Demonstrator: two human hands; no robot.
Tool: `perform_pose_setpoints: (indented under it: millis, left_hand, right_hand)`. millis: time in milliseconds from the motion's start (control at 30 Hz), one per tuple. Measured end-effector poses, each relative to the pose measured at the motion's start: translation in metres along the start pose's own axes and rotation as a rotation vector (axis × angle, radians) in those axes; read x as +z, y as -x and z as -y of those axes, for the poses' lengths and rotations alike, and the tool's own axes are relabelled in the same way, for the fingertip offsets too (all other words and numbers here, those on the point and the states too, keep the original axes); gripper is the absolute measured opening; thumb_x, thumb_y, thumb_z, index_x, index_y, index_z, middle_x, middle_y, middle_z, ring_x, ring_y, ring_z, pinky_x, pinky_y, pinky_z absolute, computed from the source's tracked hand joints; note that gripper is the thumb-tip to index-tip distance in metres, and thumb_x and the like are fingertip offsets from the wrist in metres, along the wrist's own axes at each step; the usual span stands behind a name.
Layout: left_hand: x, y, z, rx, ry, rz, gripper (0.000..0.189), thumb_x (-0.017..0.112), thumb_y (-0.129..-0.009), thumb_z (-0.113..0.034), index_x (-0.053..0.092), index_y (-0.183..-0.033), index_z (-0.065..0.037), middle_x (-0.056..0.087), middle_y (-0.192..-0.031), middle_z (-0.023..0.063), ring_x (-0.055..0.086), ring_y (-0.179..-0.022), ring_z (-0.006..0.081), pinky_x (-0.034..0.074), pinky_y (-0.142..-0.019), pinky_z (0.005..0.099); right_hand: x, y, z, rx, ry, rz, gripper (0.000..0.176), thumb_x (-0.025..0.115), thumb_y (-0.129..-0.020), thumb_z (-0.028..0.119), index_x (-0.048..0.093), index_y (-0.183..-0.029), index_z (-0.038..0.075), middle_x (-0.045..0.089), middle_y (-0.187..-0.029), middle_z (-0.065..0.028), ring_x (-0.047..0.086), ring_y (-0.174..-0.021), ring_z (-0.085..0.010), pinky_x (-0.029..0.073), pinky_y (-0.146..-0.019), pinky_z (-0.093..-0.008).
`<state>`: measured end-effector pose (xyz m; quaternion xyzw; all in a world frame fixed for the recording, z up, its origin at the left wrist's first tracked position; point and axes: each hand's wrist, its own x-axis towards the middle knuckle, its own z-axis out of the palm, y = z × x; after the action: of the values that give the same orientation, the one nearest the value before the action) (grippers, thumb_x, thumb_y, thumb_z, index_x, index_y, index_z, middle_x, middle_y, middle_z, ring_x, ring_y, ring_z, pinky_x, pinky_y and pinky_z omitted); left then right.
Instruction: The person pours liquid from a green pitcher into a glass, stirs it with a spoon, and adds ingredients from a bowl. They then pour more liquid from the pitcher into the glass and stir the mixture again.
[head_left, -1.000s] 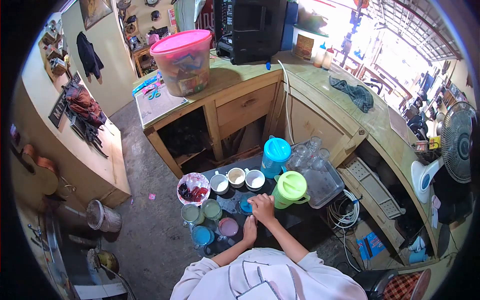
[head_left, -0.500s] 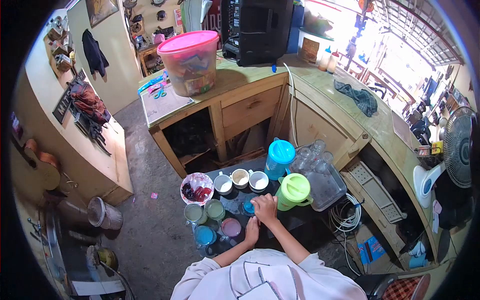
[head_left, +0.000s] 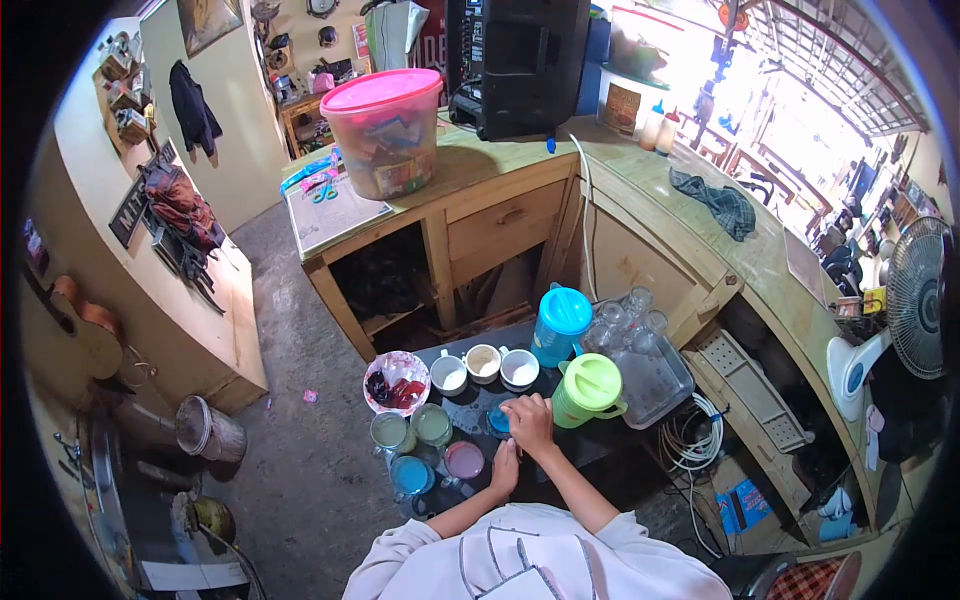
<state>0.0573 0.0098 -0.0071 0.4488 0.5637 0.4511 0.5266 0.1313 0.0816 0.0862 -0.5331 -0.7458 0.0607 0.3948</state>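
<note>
My right hand (head_left: pixel 529 421) is closed above a glass of blue liquid (head_left: pixel 497 420), fingers bunched at its rim; what they pinch is too small to make out. Just below, my left hand (head_left: pixel 505 468) has its fingers drawn together close to the base of that glass, and its grip is partly hidden. To the left stand glass mugs: one with pink liquid (head_left: pixel 463 460), one with blue liquid (head_left: pixel 411 475), and two with cloudy pale liquid (head_left: pixel 431 424). Behind them are white cups holding pale contents (head_left: pixel 448 374) and a bowl with dark red pieces (head_left: pixel 397 384).
A green lidded pitcher (head_left: pixel 586 390) stands right of my hands, with a blue pitcher (head_left: pixel 562 325) behind it. Clear glasses (head_left: pixel 630 322) sit in a grey tray (head_left: pixel 660 385). Coiled white cable (head_left: pixel 692 432) lies right. A wooden counter (head_left: pixel 505 215) rises beyond, carrying a pink-lidded tub (head_left: pixel 385 150).
Both hands stay at the blue-liquid glass, with little visible movement. The whole view has shifted slightly.
</note>
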Motion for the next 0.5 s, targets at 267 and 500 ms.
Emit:
perform_pose_setpoints:
  millis: [267, 500]
  left_hand:
    - [-0.004, 0.004, -0.007, 0.028, -0.088, 0.015, 0.043, 0.021, -0.097, -0.031, 0.044, -0.073, -0.003, 0.040, -0.070, 0.0106, 0.043, -0.063, 0.0221, 0.037, -0.062, 0.0347]
    - [-0.003, 0.005, -0.009, 0.048, -0.056, 0.005, 0.043, 0.021, -0.097, -0.031, 0.044, -0.073, -0.003, 0.041, -0.070, 0.0103, 0.044, -0.063, 0.0214, 0.037, -0.062, 0.0341]
  right_hand:
    - [-0.003, 0.001, 0.004, 0.011, 0.059, 0.006, 0.003, 0.062, -0.072, 0.017, 0.065, -0.073, 0.015, 0.052, -0.067, 0.0001, 0.049, -0.069, -0.0201, 0.033, -0.063, -0.0356]
    - [0.002, 0.001, 0.004, 0.060, 0.055, 0.005, 0.004, 0.062, -0.073, 0.018, 0.065, -0.074, 0.015, 0.052, -0.067, -0.0007, 0.049, -0.068, -0.0215, 0.034, -0.062, -0.0365]
